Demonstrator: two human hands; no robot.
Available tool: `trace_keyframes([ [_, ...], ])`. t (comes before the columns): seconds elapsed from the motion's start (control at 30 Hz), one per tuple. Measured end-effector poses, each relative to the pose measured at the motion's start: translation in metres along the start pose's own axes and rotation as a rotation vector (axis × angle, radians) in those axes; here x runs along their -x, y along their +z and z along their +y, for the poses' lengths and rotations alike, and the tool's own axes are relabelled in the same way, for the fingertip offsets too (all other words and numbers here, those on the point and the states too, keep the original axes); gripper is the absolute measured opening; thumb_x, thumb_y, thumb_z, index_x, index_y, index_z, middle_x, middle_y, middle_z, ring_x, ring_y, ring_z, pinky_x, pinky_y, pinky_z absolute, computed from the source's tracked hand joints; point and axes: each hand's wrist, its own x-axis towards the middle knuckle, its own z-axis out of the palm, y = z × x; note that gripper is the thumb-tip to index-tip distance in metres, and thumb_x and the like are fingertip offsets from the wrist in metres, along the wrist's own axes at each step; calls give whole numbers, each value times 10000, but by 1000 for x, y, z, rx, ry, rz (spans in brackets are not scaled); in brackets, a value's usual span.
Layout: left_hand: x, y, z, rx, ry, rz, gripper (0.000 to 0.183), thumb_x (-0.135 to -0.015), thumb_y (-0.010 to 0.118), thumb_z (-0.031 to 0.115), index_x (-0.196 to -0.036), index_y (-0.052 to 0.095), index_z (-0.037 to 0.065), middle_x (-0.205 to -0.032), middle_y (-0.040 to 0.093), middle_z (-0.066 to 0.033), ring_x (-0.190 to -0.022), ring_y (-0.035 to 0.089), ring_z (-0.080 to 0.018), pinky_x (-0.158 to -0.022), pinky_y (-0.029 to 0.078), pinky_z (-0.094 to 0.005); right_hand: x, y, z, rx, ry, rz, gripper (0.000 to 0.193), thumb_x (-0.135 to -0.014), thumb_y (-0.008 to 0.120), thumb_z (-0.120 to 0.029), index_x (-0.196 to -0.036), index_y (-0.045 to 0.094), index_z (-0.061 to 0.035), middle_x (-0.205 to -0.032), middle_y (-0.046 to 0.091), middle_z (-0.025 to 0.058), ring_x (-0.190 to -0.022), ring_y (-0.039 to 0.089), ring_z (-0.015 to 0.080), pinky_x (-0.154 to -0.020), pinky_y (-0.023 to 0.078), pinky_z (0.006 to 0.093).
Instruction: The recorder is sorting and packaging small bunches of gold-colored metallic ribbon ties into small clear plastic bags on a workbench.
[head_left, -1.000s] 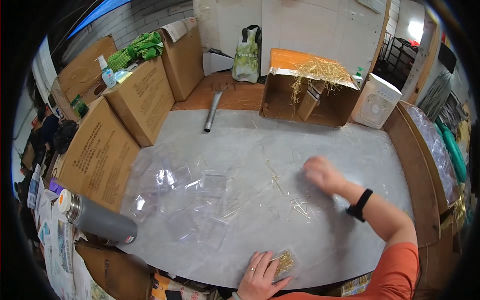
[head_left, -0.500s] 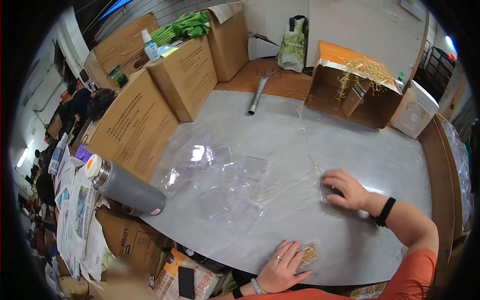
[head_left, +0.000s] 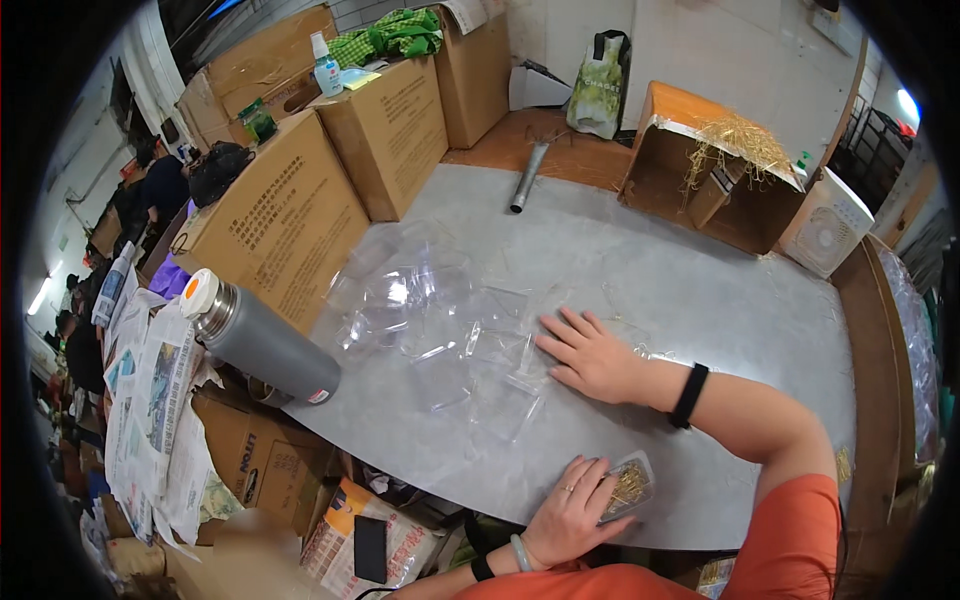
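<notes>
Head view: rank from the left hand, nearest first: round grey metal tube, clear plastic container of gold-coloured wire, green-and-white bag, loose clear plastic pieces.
1. Clear plastic container of gold-coloured wire: touching the left hand, on its right.
2. Loose clear plastic pieces: ahead, leftward.
3. Round grey metal tube: table's far side.
4. Green-and-white bag: behind the tube.

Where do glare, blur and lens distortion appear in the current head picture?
Head view: small white glare spots sit on the clear plastic; head view: the light at far right looks blown out; head view: a smooth blurred patch lies at lower left, while the right hand looks fairly sharp; head view: the table's near edge bows, with black corners around the picture.
</notes>
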Motion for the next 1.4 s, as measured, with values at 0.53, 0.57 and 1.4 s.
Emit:
trace_keyframes([
  [0.53,-1,1,2,-70,-7,-24,584,-782,854,366,-1149,663,-47,-1234,617,-231,-1126,621,-387,-1051,497,-502,7,-33,103,-29,774,321,266,-939,630,-182,-1160,632,-35,-1130,632,166,-1019,642,400,-882,542,480],
  [0.57,-3,0,3,-67,-12,-35,588,-774,861,362,-1147,664,-47,-1231,620,-229,-1124,623,-388,-1048,499,-502,-13,-27,116,13,817,319,246,-934,610,-145,-1153,642,-38,-1128,633,169,-1043,635,395,-900,537,470],
  [1.4,12,12,-1,-65,-58,-30,683,-739,860,361,-1225,612,-50,-1313,566,-284,-1239,538,-478,-1085,460,-526,-45,-13,149,-316,400,326,361,-822,531,121,-1092,688,-61,-1167,625,148,-1132,584,384,-972,508,419],
])
